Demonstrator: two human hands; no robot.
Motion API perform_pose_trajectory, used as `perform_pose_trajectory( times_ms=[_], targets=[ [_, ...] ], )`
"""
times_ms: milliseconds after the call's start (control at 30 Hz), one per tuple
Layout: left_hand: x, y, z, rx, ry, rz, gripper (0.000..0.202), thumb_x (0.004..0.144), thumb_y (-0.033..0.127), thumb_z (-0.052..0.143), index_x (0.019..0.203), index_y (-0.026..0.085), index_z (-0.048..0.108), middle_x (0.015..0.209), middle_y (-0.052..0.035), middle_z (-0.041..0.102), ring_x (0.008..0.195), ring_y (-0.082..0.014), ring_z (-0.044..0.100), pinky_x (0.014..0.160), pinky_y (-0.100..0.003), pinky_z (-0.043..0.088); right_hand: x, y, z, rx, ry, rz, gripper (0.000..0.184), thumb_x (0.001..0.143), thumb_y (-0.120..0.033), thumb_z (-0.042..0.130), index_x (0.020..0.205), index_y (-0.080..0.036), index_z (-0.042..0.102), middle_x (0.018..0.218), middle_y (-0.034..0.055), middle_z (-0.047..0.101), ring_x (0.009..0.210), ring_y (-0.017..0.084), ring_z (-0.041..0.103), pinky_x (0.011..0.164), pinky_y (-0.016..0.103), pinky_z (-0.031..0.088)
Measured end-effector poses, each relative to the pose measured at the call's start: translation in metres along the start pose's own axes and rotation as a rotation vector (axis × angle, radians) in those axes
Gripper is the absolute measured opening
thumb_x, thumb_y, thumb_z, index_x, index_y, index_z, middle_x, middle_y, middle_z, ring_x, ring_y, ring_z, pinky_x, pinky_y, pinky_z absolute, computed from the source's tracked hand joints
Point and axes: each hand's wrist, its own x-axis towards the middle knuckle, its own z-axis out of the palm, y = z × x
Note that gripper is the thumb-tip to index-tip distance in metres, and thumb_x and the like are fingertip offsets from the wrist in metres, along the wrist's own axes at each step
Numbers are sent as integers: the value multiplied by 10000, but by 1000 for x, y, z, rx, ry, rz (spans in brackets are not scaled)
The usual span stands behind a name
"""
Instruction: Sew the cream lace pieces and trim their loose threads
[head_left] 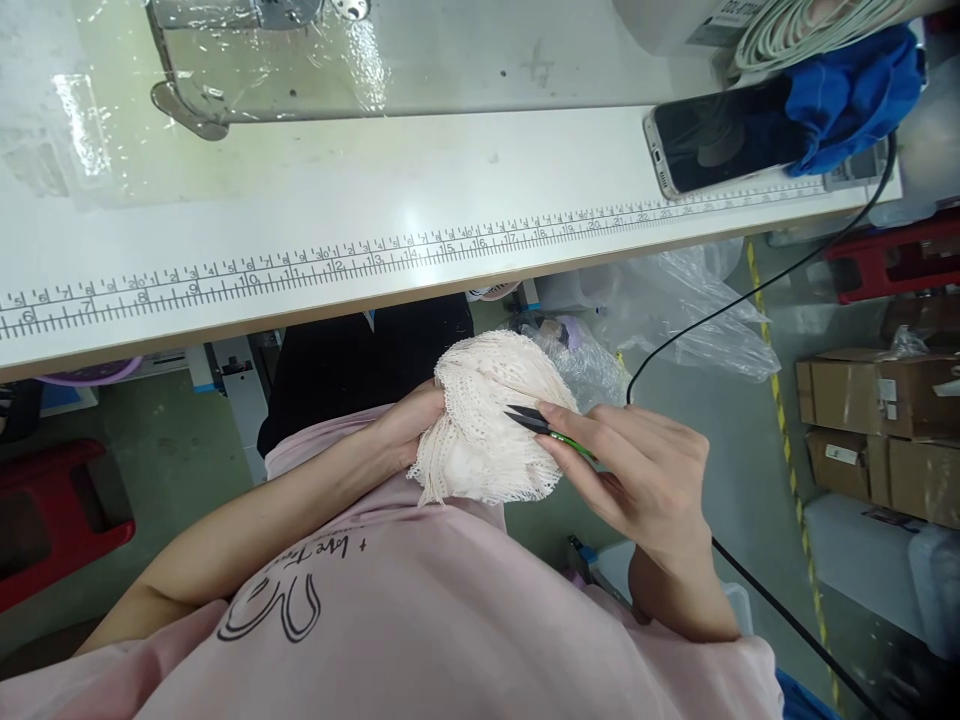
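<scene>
A bunch of cream lace fabric (pixel 487 420) is held in front of my chest, below the table edge. My left hand (pixel 409 425) is closed on the lace's left side, fingers tucked under it. My right hand (pixel 637 475) pinches small thread snips (pixel 544 425) with black blades and a green handle. The blade tips lie against the lace's right side.
A white sewing table (pixel 420 215) with a printed ruler along its front edge spans the view. A sewing machine base (pixel 247 60) sits at the back. A phone (pixel 720 140) and blue cloth (pixel 855 95) lie at the right. Cardboard boxes (pixel 877 420), plastic bags, a black cable and red stools are on the floor.
</scene>
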Motion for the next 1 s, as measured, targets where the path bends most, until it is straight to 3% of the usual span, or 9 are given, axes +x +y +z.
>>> perform_pose_trajectory(
  times_ms=[100,333,533,833,1000],
  targets=[
    [-2,3,3,18,-19,-92,355,734,156,766,1078,88,707,1132,-192,722,1104,-356,666,917,-441,573,-2,1,-5,-3,-41,-39,202,868,-203,724,1055,-163,658,615,-45,570,529,81,460,519,248,320],
    [1,-2,-7,59,169,-49,309,694,136,742,987,42,709,989,-210,743,942,-341,718,807,-430,615,-2,1,-5,-15,-79,-101,161,881,-207,708,1031,-162,671,611,-49,588,536,74,506,533,243,333],
    [5,-7,-14,36,145,48,410,514,28,797,900,121,695,946,-114,757,986,-309,711,831,-352,608,1,0,-1,-12,-76,-100,150,897,-223,690,1035,-165,677,607,-49,580,529,76,484,528,250,318],
    [10,-11,-30,-12,81,23,186,741,59,712,921,103,694,952,-122,758,1029,-288,702,912,-388,573,1,1,0,10,-86,-106,153,908,-228,674,1051,-176,673,620,-53,581,546,76,513,539,242,343],
    [9,-12,-34,-19,82,18,201,778,52,697,975,90,692,952,-122,758,1018,-281,703,915,-396,566,3,3,-5,-2,-78,-134,137,896,-213,687,1023,-167,665,594,-60,554,518,72,471,522,242,328]
  ],
)
